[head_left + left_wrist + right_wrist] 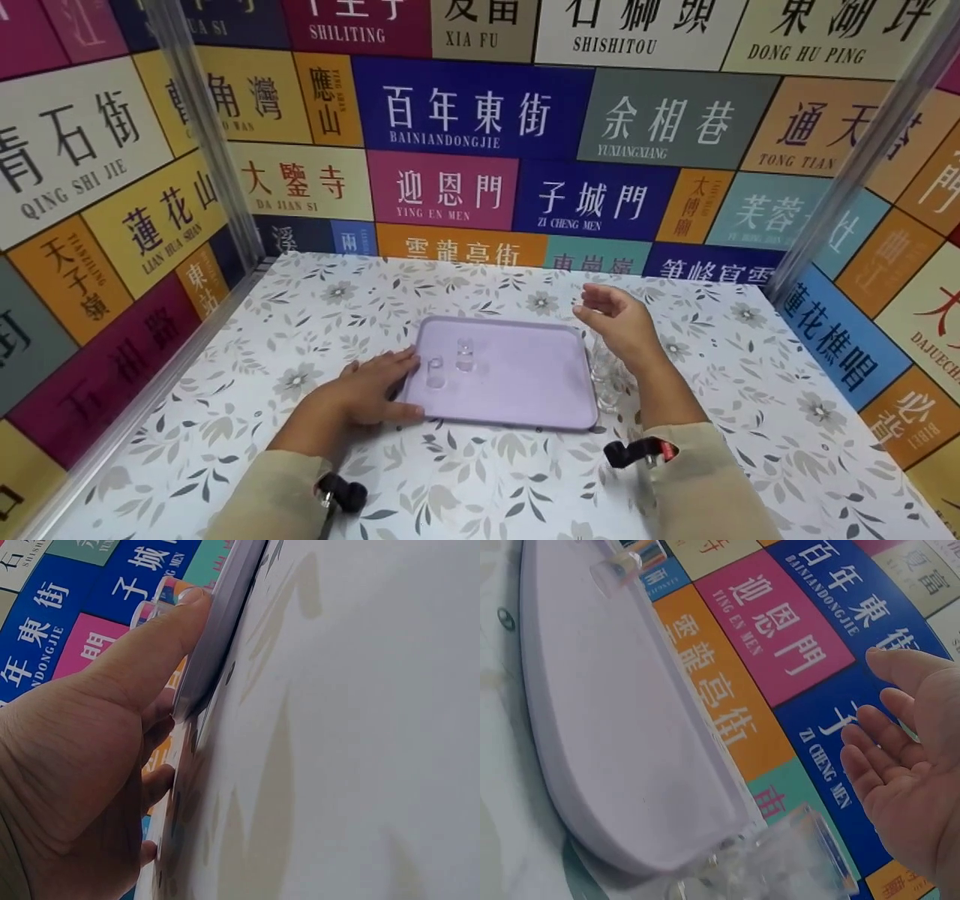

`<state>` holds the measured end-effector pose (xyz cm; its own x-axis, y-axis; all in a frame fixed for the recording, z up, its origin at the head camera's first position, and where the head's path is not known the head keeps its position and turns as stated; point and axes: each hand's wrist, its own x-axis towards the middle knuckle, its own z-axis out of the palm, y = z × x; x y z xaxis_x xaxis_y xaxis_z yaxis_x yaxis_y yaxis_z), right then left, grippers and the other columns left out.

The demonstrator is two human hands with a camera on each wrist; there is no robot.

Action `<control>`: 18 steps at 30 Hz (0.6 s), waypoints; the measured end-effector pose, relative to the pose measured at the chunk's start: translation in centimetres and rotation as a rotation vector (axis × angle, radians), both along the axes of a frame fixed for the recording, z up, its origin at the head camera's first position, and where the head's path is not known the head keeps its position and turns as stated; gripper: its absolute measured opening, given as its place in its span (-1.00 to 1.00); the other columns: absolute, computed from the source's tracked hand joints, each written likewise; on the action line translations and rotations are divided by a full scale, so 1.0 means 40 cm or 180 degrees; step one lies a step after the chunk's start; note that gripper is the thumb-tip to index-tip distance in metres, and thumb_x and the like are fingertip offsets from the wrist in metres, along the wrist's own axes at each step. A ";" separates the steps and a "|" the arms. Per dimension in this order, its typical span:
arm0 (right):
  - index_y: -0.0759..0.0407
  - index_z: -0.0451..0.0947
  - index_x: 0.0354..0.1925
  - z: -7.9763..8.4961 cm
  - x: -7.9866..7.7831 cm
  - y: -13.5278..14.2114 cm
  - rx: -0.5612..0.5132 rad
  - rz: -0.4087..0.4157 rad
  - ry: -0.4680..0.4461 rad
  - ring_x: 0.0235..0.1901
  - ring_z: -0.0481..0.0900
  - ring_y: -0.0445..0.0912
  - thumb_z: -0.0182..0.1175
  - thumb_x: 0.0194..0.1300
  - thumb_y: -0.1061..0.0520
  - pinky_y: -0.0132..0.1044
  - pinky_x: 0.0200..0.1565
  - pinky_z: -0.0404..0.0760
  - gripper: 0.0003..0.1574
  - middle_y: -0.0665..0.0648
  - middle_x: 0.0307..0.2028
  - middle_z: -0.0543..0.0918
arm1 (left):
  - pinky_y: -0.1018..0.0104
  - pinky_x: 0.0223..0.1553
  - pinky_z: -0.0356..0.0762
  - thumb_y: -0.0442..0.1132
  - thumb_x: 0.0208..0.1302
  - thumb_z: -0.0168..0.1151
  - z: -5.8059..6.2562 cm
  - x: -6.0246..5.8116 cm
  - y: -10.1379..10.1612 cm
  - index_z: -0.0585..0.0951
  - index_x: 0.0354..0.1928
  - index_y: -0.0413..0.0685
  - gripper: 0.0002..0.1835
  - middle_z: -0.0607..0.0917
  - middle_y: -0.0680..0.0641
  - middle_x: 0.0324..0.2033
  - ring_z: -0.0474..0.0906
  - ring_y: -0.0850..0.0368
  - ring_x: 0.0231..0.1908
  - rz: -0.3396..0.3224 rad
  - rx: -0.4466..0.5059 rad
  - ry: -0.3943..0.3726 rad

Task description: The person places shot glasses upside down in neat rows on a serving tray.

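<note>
A light purple rectangular tray (525,375) lies on the table, with two small clear glasses on its left part: one farther back (465,355), one nearer the left rim (435,372). At the tray's left edge rests my left hand (367,390), thumb along the near corner and fingers spread by the side. In the left wrist view the straight thumb (161,641) touches the tray's rim. My right hand (622,322) is raised past the tray's right edge, its fingers loosely bent around nothing. Several clear glasses (780,862) stand close together beside the tray, below this hand.
A white tablecloth with a grey leaf and flower print (480,480) covers the table. Colourful panels with large characters (457,105) stand behind and on both sides. Clear upright strips (847,150) mark the corners.
</note>
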<state>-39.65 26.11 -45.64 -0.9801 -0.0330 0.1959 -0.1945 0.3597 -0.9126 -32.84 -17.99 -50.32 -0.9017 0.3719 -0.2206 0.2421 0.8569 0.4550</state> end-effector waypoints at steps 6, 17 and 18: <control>0.00 0.51 0.46 -0.004 0.000 0.063 0.0071 -0.0209 -0.0190 0.42 0.56 0.03 0.47 0.35 -0.29 -0.18 0.41 0.62 -0.13 0.16 0.41 0.62 | -0.43 0.69 -0.40 0.57 0.14 0.37 0.001 0.001 0.002 0.09 0.72 0.47 0.17 -0.07 0.36 0.73 -0.22 -0.03 0.77 0.0067 -0.0012 -0.0062; -0.03 0.42 0.55 -0.024 -0.003 0.165 0.0158 -0.0458 -0.0463 0.46 0.49 0.03 0.47 0.29 -0.38 -0.02 0.53 0.50 0.02 0.15 0.47 0.54 | -0.42 0.69 -0.41 0.57 0.13 0.38 0.003 0.002 -0.002 0.08 0.72 0.47 0.18 -0.08 0.36 0.73 -0.23 -0.02 0.77 0.0084 0.0020 -0.0069; -0.02 0.40 0.56 -0.027 -0.004 0.174 0.0155 -0.0440 -0.0476 0.48 0.47 0.04 0.46 0.30 -0.38 -0.01 0.54 0.49 0.04 0.16 0.48 0.52 | -0.42 0.69 -0.41 0.57 0.13 0.38 0.002 0.002 -0.003 0.08 0.72 0.46 0.18 -0.09 0.36 0.73 -0.23 -0.02 0.77 0.0084 0.0023 -0.0063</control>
